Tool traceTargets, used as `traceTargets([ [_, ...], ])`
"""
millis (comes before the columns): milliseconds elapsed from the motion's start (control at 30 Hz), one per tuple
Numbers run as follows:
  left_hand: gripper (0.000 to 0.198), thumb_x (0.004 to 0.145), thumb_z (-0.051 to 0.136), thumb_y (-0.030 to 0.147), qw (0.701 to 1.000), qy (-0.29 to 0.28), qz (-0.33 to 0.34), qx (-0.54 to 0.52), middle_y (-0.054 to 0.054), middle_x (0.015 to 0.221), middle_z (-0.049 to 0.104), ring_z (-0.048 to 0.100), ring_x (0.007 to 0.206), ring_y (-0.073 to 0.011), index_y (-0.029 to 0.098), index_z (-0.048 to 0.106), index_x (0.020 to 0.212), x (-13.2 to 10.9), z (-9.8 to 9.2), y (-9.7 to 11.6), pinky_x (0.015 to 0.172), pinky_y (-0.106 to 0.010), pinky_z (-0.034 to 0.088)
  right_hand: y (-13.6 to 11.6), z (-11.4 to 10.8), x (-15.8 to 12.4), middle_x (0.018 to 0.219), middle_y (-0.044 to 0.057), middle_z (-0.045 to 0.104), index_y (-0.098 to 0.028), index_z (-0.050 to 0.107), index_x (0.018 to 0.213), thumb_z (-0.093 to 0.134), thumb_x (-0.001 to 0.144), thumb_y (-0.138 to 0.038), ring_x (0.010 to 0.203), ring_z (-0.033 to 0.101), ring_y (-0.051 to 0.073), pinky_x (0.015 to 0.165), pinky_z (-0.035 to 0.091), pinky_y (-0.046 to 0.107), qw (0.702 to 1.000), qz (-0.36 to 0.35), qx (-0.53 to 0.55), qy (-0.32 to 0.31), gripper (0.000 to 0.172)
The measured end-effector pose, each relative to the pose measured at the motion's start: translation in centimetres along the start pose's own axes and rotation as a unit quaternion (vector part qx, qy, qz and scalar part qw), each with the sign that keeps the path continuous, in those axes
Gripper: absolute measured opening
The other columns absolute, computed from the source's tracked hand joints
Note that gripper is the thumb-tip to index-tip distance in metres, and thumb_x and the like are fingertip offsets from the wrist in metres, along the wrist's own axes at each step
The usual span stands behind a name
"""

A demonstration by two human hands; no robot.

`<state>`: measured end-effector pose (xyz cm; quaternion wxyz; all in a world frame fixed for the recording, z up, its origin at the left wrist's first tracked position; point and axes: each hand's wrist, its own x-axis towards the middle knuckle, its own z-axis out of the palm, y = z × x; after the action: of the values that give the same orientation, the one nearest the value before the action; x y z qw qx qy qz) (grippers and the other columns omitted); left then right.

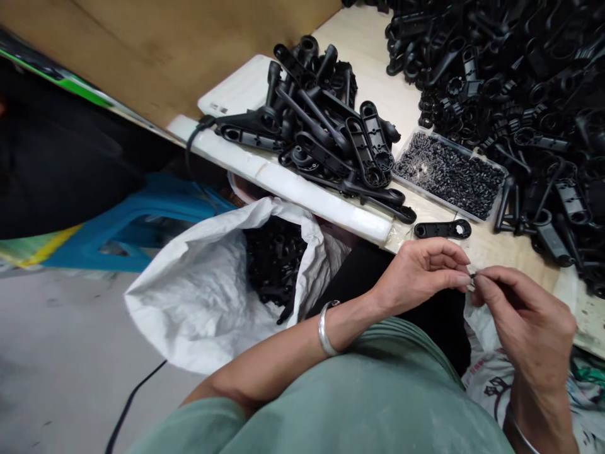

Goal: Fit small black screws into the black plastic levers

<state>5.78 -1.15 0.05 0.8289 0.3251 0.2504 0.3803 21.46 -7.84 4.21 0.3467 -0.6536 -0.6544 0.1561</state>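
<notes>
My left hand [423, 271] and my right hand [524, 318] meet fingertip to fingertip just below the table edge. Both are closed in a pinch on a tiny dark piece [472, 275] that is too small to name. A silver bangle [325, 329] sits on my left wrist. One single black plastic arm [442, 229] lies flat on the table just above my left hand. A clear tray of small black screws [449, 173] stands behind it.
A heap of black plastic arms [326, 129] lies on the table's left end, and a larger pile [524, 82] fills the back right. A white sack [212, 284] holding more black parts stands on the floor at my left. A blue stool [146, 221] is beyond it.
</notes>
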Motion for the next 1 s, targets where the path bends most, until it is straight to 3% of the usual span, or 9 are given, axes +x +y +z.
traceTargets([
  [200,0.043,0.062,0.093,0.036,1.0,0.011,-0.012,-0.027,-0.001,0.076,0.07,0.068,0.068,-0.0102,0.012,0.065,0.084,-0.2,-0.1,-0.6,0.073,-0.026,0.057,-0.1,0.1,-0.3,0.085,0.0,0.073,-0.023,0.065,0.102,0.06,0.095,-0.014,0.071,0.071,0.014,0.073,0.058,0.025,0.987,-0.128,-0.099,-0.018,0.013],
  [333,0.042,0.063,0.092,0.037,0.999,0.002,-0.019,-0.026,0.0,0.074,0.07,0.068,0.068,-0.0103,0.012,0.065,0.084,-0.3,-0.2,-0.5,0.074,-0.025,0.057,0.3,0.0,-0.5,0.094,0.002,0.075,-0.022,0.064,0.107,0.062,0.092,-0.01,0.08,0.073,0.016,0.082,0.059,0.027,0.977,-0.173,-0.124,-0.025,0.019],
  [533,0.037,0.062,0.092,0.032,1.0,0.004,-0.014,-0.018,0.0,0.074,0.07,0.068,0.07,-0.0094,0.012,0.067,0.081,-0.4,-0.3,-0.3,0.076,-0.023,0.057,0.7,0.0,-0.5,0.097,0.003,0.076,-0.023,0.063,0.112,0.065,0.09,-0.008,0.083,0.074,0.016,0.084,0.06,0.029,0.973,-0.194,-0.126,-0.027,0.026],
  [800,0.026,0.066,0.088,0.021,1.0,0.0,-0.027,0.013,0.0,0.076,0.071,0.067,0.072,-0.0096,0.012,0.07,0.083,-0.4,-0.8,-0.3,0.076,-0.023,0.057,1.1,0.0,0.5,0.089,0.002,0.075,-0.023,0.063,0.103,0.06,0.094,-0.015,0.075,0.073,0.015,0.073,0.059,0.026,0.971,-0.197,-0.107,-0.077,0.012],
  [1000,0.023,0.069,0.085,0.02,0.999,-0.006,-0.035,0.003,-0.001,0.075,0.071,0.068,0.071,-0.0103,0.012,0.069,0.084,-0.4,-1.0,0.0,0.076,-0.024,0.057,1.5,0.4,0.9,0.088,0.002,0.075,-0.023,0.065,0.102,0.061,0.093,-0.014,0.073,0.073,0.015,0.071,0.06,0.026,0.972,-0.203,-0.085,-0.078,0.014],
])
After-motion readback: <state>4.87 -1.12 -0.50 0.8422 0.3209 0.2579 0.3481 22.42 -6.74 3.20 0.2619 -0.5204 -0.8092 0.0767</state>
